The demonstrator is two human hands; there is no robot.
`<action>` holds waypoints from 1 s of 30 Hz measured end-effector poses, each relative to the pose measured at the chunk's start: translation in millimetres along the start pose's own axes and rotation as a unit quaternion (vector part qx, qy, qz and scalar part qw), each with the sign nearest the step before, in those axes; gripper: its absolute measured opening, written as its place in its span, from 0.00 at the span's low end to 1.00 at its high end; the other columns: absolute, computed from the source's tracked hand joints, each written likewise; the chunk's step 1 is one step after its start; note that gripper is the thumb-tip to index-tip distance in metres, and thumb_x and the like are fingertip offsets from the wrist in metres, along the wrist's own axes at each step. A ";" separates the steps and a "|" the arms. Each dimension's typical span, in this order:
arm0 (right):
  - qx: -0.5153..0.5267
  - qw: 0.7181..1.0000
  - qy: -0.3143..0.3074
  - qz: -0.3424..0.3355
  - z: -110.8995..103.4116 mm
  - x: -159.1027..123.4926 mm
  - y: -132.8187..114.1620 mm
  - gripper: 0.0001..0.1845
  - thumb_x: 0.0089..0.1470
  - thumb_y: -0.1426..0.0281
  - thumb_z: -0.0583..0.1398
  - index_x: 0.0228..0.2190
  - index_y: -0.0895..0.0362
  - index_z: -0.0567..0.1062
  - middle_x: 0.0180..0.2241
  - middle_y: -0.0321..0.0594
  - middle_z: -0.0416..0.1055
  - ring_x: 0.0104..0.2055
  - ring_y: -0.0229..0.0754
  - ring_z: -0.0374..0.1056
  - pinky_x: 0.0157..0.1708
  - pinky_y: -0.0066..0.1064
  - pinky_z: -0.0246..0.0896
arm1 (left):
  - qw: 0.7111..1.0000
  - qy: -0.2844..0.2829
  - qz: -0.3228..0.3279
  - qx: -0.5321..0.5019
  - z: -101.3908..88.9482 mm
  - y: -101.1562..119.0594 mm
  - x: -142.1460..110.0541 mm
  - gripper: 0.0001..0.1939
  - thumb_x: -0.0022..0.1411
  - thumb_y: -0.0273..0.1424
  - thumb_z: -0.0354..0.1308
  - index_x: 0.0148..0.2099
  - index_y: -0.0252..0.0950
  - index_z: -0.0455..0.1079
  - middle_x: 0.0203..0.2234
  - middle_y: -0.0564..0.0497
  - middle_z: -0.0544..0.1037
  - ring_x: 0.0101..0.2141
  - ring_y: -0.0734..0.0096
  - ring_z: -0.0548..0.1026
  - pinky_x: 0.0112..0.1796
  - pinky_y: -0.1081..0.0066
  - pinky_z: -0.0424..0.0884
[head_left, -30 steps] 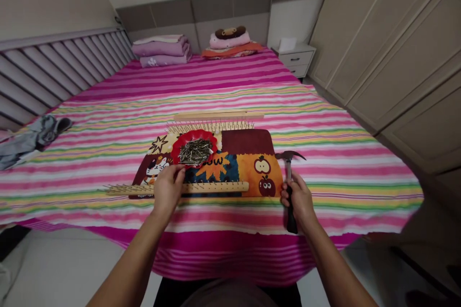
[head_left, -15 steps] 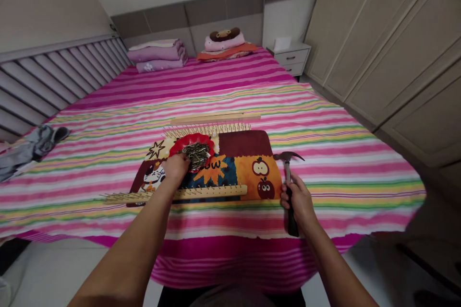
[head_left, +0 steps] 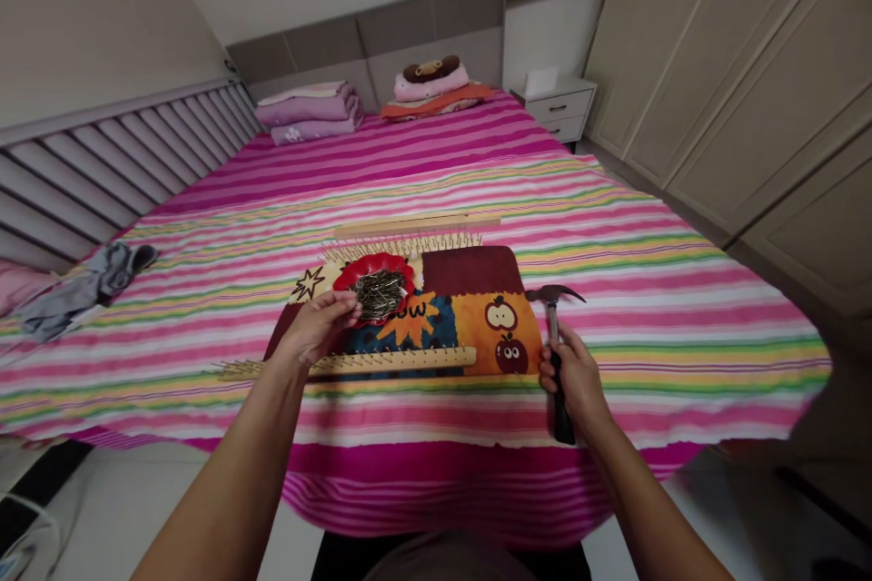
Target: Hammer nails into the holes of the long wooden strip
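- The bed [head_left: 627,327] is covered with a striped sheet, and all the work is laid on its near part.
- The wardrobe [head_left: 736,73] is seen along the right side.
- At the far end of the bed, the headboard [head_left: 401,32] is placed, with folded quilts [head_left: 310,115] and pillows [head_left: 432,93] stacked before it.
- The mat [head_left: 470,270], which is printed with apples, is spread flat on the bed, between the two hands.
- Three wooden strips are seen. The front strip [head_left: 401,359] is laid across the near part of the mat, and it is crossed by the left forearm; nails are stuck in a row along it. The rear strip [head_left: 436,242], also full of upright nails, is placed behind the mat. The plain strip [head_left: 415,224] is lying just beyond that one.
- The hammer [head_left: 552,320] is held beside the mat's right edge, its head pointed away from the person.
- Its black handle is gripped by the right hand [head_left: 578,377], with the fingers wrapped around it.
- The left hand [head_left: 322,327] is held at the left side of the dish, thumb and fingers brought near together; whether a nail is pinched there cannot be told.
- The red dish [head_left: 371,261] is set on the mat, and it is filled with loose nails [head_left: 380,293].
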State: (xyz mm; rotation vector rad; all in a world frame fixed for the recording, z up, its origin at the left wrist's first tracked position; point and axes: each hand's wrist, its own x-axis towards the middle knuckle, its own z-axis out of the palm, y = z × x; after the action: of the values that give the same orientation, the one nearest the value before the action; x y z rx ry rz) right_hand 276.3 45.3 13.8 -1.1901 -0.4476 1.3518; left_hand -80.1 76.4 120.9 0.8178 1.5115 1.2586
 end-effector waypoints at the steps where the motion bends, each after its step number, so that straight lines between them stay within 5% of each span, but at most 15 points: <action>1: 0.001 1.000 -0.001 -0.001 0.0 0.1 0.1 0.30 0.39 0.65 0.63 0.47 0.50 0.68 0.18 0.24 0.61 0.13 0.28 0.52 0.11 0.17 0.41 | 1.000 0.005 -0.001 -0.009 0.7 0.1 -4.5 0.13 0.40 0.25 0.67 0.32 0.33 0.71 0.22 0.51 0.77 0.23 0.75 0.75 0.27 0.74 0.72; 8: -0.003 1.000 0.005 -0.002 -0.1 -0.1 -0.2 0.29 0.38 0.66 0.62 0.46 0.51 0.67 0.17 0.23 0.61 0.13 0.29 0.52 0.10 0.18 0.41 | 0.999 0.037 -0.010 -0.018 4.8 -3.0 -31.9 0.12 0.39 0.26 0.65 0.31 0.32 0.74 0.21 0.51 0.78 0.24 0.75 0.75 0.28 0.74 0.73; 14: -0.002 1.000 0.000 -0.004 -2.5 2.6 2.2 0.28 0.40 0.64 0.63 0.46 0.50 0.67 0.18 0.23 0.60 0.13 0.28 0.52 0.11 0.18 0.41 | 1.000 0.030 0.001 0.001 9.4 -15.3 -63.5 0.20 0.30 0.31 0.73 0.31 0.33 0.76 0.24 0.50 0.79 0.28 0.69 0.77 0.35 0.67 0.76; 21: 0.009 1.000 -0.007 -0.002 -2.9 3.5 2.0 0.25 0.40 0.66 0.61 0.44 0.50 0.67 0.17 0.23 0.60 0.13 0.28 0.52 0.11 0.18 0.40 | 0.999 0.042 -0.010 0.022 22.3 -40.4 -95.7 0.24 0.28 0.38 0.75 0.31 0.34 0.77 0.22 0.50 0.79 0.24 0.73 0.75 0.30 0.72 0.73; 30: 0.011 1.000 -0.007 0.001 -2.7 4.0 1.2 0.26 0.40 0.65 0.61 0.44 0.50 0.66 0.18 0.23 0.61 0.13 0.28 0.52 0.10 0.19 0.40 | 0.995 0.090 -0.019 0.026 36.1 -81.8 -98.4 0.23 0.28 0.39 0.73 0.30 0.33 0.76 0.24 0.52 0.78 0.25 0.75 0.74 0.31 0.73 0.71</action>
State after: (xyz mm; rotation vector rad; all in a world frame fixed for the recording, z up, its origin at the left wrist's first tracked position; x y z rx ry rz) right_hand 278.9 47.6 10.3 -1.1636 -0.4410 1.3637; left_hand -9.0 -22.1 66.9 0.7203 1.7018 1.2969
